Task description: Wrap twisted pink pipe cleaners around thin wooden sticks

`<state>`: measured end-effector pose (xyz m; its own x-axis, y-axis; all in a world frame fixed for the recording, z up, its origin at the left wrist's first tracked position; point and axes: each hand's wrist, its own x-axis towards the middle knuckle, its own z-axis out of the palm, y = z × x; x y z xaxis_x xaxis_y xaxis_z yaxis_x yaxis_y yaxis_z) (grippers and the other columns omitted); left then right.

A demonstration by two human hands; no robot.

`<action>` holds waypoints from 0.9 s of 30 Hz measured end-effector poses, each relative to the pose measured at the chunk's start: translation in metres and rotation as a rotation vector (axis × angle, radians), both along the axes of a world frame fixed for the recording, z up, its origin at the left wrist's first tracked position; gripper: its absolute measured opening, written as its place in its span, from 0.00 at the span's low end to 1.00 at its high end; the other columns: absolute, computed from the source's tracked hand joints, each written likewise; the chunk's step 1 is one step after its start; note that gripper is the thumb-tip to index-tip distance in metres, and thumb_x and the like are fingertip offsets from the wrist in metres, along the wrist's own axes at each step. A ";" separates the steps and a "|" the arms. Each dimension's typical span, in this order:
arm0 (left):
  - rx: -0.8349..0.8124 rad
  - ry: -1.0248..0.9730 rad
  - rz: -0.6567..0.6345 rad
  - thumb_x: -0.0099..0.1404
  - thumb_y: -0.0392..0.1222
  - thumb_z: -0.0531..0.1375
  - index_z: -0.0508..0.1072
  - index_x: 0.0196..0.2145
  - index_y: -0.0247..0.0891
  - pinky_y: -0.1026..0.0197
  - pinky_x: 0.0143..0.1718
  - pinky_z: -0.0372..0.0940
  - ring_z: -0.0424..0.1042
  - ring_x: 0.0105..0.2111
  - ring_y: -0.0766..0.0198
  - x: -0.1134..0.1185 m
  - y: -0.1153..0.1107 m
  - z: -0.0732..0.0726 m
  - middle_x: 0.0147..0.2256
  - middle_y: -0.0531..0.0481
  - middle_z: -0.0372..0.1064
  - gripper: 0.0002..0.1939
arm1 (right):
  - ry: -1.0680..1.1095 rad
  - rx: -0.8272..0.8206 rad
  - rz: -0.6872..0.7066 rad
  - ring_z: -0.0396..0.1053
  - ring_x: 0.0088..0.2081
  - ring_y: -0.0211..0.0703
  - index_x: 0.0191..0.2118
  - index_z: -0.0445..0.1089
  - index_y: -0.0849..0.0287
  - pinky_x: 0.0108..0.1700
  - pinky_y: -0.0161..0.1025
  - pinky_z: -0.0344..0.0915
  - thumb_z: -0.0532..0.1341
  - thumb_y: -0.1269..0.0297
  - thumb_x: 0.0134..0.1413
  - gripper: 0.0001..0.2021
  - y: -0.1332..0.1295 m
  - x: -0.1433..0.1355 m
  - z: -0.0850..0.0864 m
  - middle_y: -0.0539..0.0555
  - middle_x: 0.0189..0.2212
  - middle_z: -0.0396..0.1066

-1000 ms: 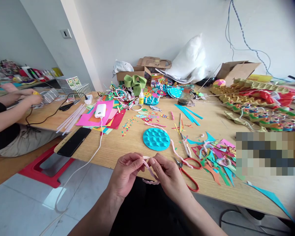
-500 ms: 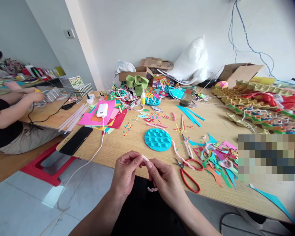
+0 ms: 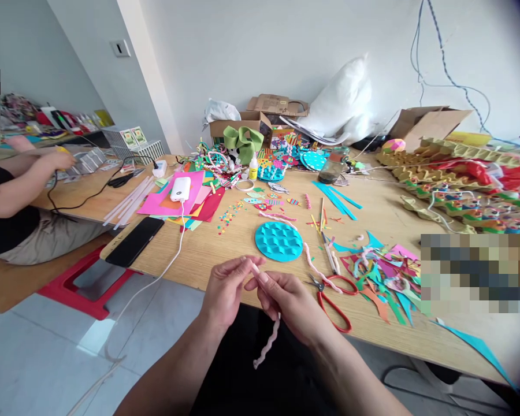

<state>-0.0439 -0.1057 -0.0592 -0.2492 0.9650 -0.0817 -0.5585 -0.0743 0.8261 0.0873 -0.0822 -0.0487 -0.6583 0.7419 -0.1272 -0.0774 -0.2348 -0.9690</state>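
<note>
My left hand (image 3: 227,289) and my right hand (image 3: 283,294) meet at the table's front edge, both pinching a pale pink fuzzy strand (image 3: 267,346). Its twisted tail hangs below my right hand over my dark clothing. Just beyond my hands lies a round blue disc (image 3: 279,241) with a raised wavy pattern. To its right, another pink twisted strand (image 3: 314,267) reaches red-handled scissors (image 3: 334,306). A thin pink strand (image 3: 277,216) lies behind the disc.
Colored paper scraps (image 3: 390,277) spread to the right, beside egg trays (image 3: 459,202). At left are a black phone (image 3: 135,241), a white power bank (image 3: 181,189) with a cable, and another person's arm (image 3: 21,179). Small paper fish (image 3: 274,202) lie behind the disc.
The strand's tail now hangs longer and lower beneath my right hand. Both hands sit slightly higher in the view, still pinched together. The view has shifted a little.
</note>
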 end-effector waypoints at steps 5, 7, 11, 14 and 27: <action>0.007 -0.072 0.185 0.50 0.39 0.68 0.78 0.29 0.34 0.53 0.46 0.64 0.75 0.35 0.58 -0.012 0.026 -0.003 0.31 0.46 0.76 0.08 | 0.208 -0.379 0.154 0.66 0.21 0.33 0.38 0.72 0.66 0.25 0.31 0.61 0.62 0.57 0.52 0.15 0.017 0.006 -0.015 0.50 0.22 0.68; 0.000 -0.082 0.190 0.50 0.39 0.68 0.77 0.30 0.32 0.54 0.46 0.65 0.76 0.35 0.58 -0.016 0.033 -0.006 0.31 0.45 0.76 0.09 | 0.240 -0.453 0.170 0.70 0.24 0.35 0.38 0.72 0.66 0.30 0.33 0.64 0.64 0.59 0.51 0.14 0.021 0.007 -0.021 0.52 0.24 0.70; -0.043 -0.099 0.185 0.51 0.38 0.67 0.76 0.32 0.31 0.57 0.42 0.67 0.76 0.33 0.59 -0.021 0.043 -0.011 0.31 0.44 0.77 0.10 | 0.270 -0.505 0.155 0.69 0.25 0.35 0.38 0.73 0.67 0.32 0.34 0.66 0.64 0.62 0.51 0.12 0.024 0.008 -0.029 0.51 0.23 0.69; -0.064 -0.106 0.204 0.52 0.37 0.66 0.76 0.31 0.31 0.57 0.41 0.68 0.76 0.32 0.60 -0.023 0.048 -0.011 0.31 0.44 0.76 0.08 | 0.288 -0.516 0.120 0.64 0.22 0.31 0.38 0.73 0.67 0.33 0.34 0.66 0.64 0.64 0.51 0.11 0.026 0.007 -0.030 0.47 0.20 0.65; -0.140 -0.199 0.131 0.59 0.36 0.61 0.74 0.35 0.32 0.60 0.38 0.69 0.76 0.31 0.62 -0.034 0.058 -0.012 0.31 0.44 0.77 0.06 | 0.135 -0.301 0.105 0.51 0.17 0.28 0.29 0.71 0.65 0.23 0.30 0.54 0.63 0.55 0.50 0.15 0.027 0.008 -0.027 0.43 0.15 0.56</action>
<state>-0.0775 -0.0480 -0.0715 -0.3370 0.9014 -0.2719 -0.7041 -0.0497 0.7083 0.0957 -0.0552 -0.0756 -0.7550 0.6114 -0.2368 -0.1599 -0.5219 -0.8379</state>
